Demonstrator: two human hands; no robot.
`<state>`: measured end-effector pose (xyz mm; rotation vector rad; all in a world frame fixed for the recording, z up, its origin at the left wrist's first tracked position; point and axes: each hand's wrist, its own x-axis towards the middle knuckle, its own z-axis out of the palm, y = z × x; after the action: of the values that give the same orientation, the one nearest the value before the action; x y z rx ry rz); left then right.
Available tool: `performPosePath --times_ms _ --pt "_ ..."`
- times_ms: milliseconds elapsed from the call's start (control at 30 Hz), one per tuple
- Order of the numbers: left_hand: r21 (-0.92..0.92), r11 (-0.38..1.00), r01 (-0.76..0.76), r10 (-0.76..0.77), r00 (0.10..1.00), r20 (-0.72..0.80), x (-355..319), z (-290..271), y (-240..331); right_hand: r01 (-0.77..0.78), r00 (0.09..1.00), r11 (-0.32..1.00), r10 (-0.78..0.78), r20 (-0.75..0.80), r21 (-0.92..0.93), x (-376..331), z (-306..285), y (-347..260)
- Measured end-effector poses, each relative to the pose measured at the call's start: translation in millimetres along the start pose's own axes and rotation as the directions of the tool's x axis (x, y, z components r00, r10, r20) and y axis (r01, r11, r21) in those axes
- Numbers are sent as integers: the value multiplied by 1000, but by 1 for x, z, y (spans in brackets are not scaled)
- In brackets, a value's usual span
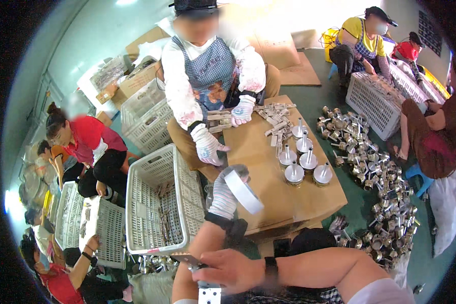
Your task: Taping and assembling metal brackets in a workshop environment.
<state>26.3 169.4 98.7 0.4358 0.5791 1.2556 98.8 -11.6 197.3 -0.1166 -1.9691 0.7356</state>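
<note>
While the gloved left hand (224, 196) curls closed round a white ring (243, 191), head view centre, the bare right hand (230, 271), at 6 o'clock, pinches a metal strip (188, 260), apparently for control. On the carton (316, 202), cups (294, 173) at 2 stand stems up, presumably steadied by broad bases; clips (278, 121) at 12.

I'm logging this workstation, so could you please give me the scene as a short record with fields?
Left hand: in a striped, light-coloured glove, holding a white ring-shaped roll
Right hand: bare, holding a flat dark-grey piece
Work surface: brown cardboard
On it: silver discs with upright stems; small flat metal pieces
Left: light-grey perforated plastic crate
Right floor: heap of silver stemmed metal parts
Opposite: person in blue-checked apron
</note>
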Motion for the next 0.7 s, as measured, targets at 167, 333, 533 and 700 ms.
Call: performPosePath --times_ms 167,333,533,700 --pt "-85 992 98 -95 995 44 19 3 -12 -18 999 995 20 -26 95 6 7 3" --pt "-77 991 113 -106 990 90 25 0 -9 -67 997 996 69 -35 51 10 5 1" --pt "-91 993 76 -66 992 110 27 -12 -12 -215 975 975 210 69 62 7 0 -2" --pt "-108 990 95 -87 993 76 25 -2 -15 -238 969 971 237 65 -3 5 2 0"
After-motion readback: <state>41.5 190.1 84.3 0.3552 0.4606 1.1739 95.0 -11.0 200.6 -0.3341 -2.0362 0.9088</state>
